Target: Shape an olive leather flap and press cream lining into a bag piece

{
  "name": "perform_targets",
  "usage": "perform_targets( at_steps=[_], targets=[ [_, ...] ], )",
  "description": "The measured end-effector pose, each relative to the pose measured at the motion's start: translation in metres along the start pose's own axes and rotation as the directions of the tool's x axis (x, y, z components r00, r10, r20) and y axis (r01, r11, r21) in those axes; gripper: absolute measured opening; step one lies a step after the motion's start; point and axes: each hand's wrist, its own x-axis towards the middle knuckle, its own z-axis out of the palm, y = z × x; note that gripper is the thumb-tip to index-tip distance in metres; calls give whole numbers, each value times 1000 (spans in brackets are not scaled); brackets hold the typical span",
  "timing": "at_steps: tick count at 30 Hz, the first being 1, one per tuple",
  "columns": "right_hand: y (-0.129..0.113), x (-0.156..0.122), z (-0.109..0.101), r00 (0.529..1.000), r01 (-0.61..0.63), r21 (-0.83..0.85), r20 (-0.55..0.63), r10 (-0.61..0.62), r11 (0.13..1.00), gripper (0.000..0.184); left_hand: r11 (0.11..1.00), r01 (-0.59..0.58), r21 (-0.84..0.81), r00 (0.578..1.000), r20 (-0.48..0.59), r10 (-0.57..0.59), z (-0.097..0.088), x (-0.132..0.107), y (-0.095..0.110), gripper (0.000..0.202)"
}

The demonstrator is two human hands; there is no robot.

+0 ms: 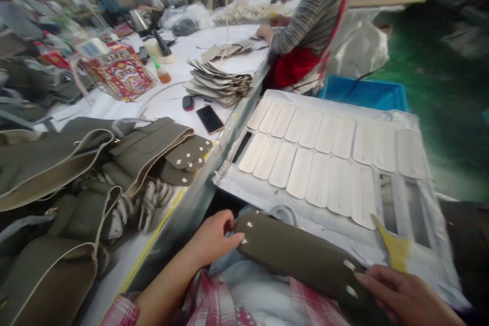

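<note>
In the head view, the left hand pinches one rounded end of a long olive leather strip held low over the lap, while the right hand grips its other end, fingers laid on top. Just beyond lies a white board carrying two rows of pale oblong pieces. A phone rests on the worktable.

Both hands gripping olive strap

An olive strap with white marks, cream strips, a blue bin.
</note>
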Motion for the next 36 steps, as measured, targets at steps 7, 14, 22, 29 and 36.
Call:
perform_targets(
  at_steps=[7,14,22,29,36],
  targets=[
    [-27,-22,-4,997,67,62,-35,-65,996,34,684,-634,360,761,135,635,39,11,64,64],
    [-15,-28,-5,991,106,64,-87,-101,992,26,590,-734,336,678,416,607,132,27,130,91],
    [-15,-32,-11,988,139,44,-70,-135,989,25,636,-702,320,711,367,600,139,24,143,50],
    [-14,-32,-13,989,132,24,-77,-130,991,25,650,-684,331,729,361,582,141,24,151,46],
    [-6,-28,-10,989,135,127,-76,-126,983,22,660,-691,295,722,320,614,150,27,143,58]
  ],
)
